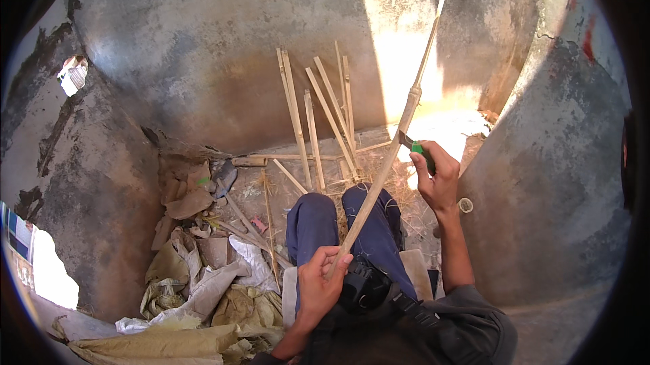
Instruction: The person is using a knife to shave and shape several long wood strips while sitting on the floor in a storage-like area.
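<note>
A long split bamboo strip [386, 172] slants up from my lap toward the sunlit wall, thinner beyond its raised node. Its lower end is gripped in my left hand [319, 282], above my thighs. My right hand [439, 174] is closed round the green handle of a knife [418, 148]. The short dark blade touches the right edge of the strip, a little below the node. Most of the handle is hidden by my fingers.
Several bamboo strips [313, 139] lean on the far wall [223, 60]. Crumpled sacks [196, 297] and broken rubble [188, 204] lie at my left. Shavings [396, 219] litter the ground beyond my knees. A curved wall [542, 182] rises close on the right, near a small round cup-like thing [465, 205].
</note>
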Demonstrator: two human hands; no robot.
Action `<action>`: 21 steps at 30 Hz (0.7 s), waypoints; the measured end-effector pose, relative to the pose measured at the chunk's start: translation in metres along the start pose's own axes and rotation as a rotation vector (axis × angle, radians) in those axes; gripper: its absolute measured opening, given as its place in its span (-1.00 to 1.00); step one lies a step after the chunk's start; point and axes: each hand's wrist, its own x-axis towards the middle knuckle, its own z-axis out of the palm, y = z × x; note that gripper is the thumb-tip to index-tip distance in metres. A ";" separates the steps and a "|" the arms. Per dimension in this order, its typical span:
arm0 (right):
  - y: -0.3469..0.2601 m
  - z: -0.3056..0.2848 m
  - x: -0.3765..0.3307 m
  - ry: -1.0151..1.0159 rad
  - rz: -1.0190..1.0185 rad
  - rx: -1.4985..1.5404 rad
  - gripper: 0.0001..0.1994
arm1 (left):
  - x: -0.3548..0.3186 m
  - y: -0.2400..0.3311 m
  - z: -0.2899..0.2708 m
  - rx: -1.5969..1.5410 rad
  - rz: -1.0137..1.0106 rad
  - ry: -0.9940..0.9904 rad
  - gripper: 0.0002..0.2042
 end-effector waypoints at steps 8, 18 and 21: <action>0.005 -0.002 -0.001 -0.011 -0.062 0.037 -0.80 | -0.001 -0.004 -0.011 0.043 0.011 0.006 -0.81; -0.045 0.021 -0.056 -0.311 -0.335 0.129 -0.73 | 0.011 0.008 -0.002 -0.006 0.112 0.051 -0.75; -0.055 0.025 -0.065 -0.316 -0.333 0.164 -0.71 | 0.017 0.013 0.001 -0.011 0.174 0.046 -0.74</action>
